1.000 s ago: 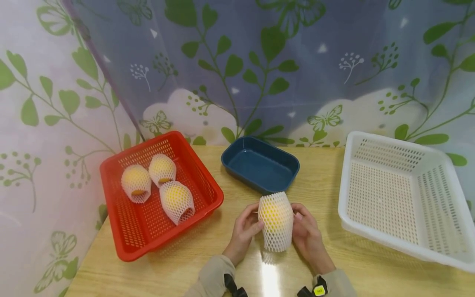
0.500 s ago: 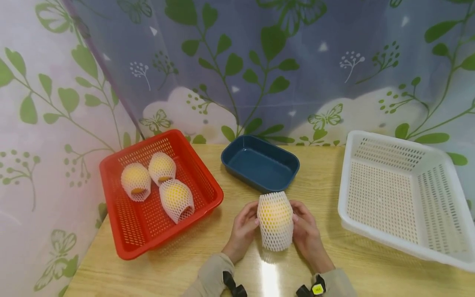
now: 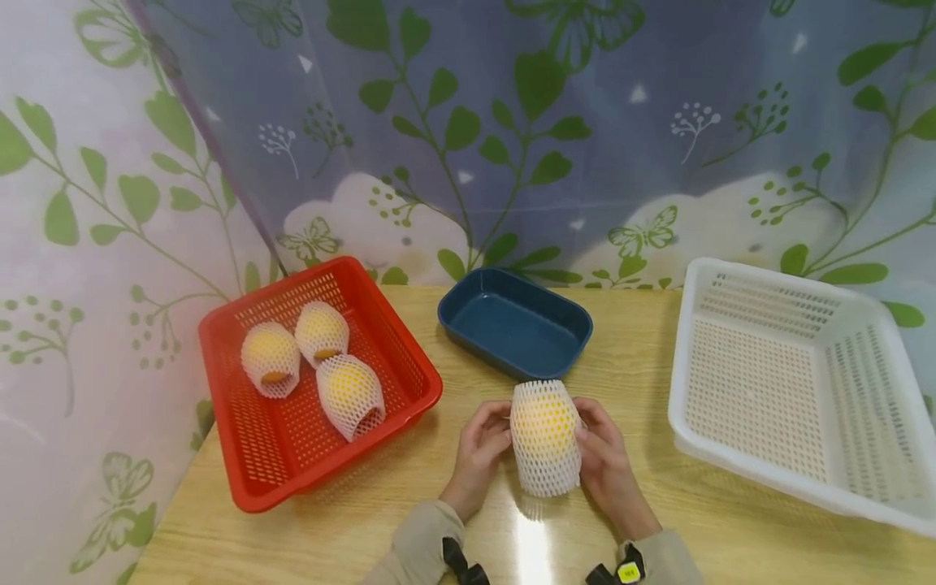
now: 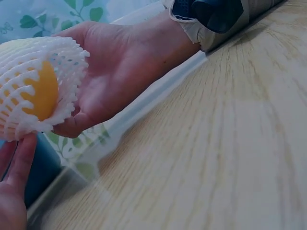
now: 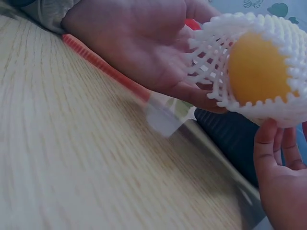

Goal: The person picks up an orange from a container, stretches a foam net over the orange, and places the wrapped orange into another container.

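Note:
A yellow-orange fruit [image 3: 552,422] in a white foam net is held between both hands above the table's front. The left hand [image 3: 478,459] holds its left side, and the right hand [image 3: 607,467] grips the right side with the thumb on the net. In the left wrist view, the fruit's smooth bare end [image 4: 43,93] shows through the net's open end; the left hand's fingers [image 4: 24,160] touch it from below. The right wrist view shows the same fruit [image 5: 259,69] with the right hand [image 5: 283,187] beneath. Some fingertips are hidden behind the net.
Left stands a red basket [image 3: 395,418] with three netted fruits [image 3: 349,394]. A dark blue tray [image 3: 512,329] lies just beyond the hands. On the right is a white basket [image 3: 746,390]. A leaf-patterned curtain [image 3: 468,162] rises behind the wooden table [image 3: 351,520].
The netted fruit has turned a little between the hands, so its yellow patch faces further right. The right thumb now lies further over the net. Baskets and tray stay put.

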Demonstrator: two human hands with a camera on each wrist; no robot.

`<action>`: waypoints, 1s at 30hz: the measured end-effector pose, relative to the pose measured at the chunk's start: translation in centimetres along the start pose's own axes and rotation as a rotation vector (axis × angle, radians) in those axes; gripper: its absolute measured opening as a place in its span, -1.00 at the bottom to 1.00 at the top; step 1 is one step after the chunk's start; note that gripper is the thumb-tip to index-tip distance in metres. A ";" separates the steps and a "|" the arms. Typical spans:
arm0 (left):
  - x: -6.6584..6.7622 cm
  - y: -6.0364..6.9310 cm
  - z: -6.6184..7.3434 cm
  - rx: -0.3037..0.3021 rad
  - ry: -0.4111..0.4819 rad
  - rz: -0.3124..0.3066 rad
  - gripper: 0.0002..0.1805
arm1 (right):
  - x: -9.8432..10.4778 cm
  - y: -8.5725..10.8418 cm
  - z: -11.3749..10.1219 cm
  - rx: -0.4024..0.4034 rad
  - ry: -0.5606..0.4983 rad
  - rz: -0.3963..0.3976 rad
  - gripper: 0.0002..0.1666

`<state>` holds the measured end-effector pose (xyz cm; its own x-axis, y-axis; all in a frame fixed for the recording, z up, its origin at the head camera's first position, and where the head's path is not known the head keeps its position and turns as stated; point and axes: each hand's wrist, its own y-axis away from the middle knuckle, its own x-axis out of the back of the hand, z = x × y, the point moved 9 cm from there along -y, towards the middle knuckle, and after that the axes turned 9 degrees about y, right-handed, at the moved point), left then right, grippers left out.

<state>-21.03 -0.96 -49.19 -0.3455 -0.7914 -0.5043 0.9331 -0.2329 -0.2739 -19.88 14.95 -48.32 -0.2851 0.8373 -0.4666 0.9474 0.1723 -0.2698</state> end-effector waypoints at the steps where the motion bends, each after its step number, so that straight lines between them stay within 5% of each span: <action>1: 0.0 0.0 0.0 0.006 0.003 -0.004 -0.54 | 0.1 0.0 0.0 0.005 0.006 0.012 -0.55; 9: -0.8 0.0 -0.8 0.107 -0.114 -0.071 -0.40 | 0.9 0.0 -0.4 0.064 0.125 0.127 -0.64; 16: -1.6 0.6 -1.5 0.208 -0.099 -0.124 -0.22 | 1.0 0.2 -0.5 0.073 0.230 0.157 -0.61; 24: -2.1 0.5 -1.7 0.204 -0.071 -0.157 -0.16 | 0.3 0.0 -0.9 0.133 0.220 0.094 -0.59; 30: -2.0 0.7 -1.9 0.235 -0.067 -0.127 -0.15 | -0.1 0.0 -0.7 0.131 0.198 0.020 -0.66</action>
<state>-19.88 1.48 -49.91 -0.4609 -0.7815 -0.4206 0.8830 -0.4510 -0.1299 -19.78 15.17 -47.68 -0.2199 0.9276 -0.3020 0.9219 0.0963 -0.3753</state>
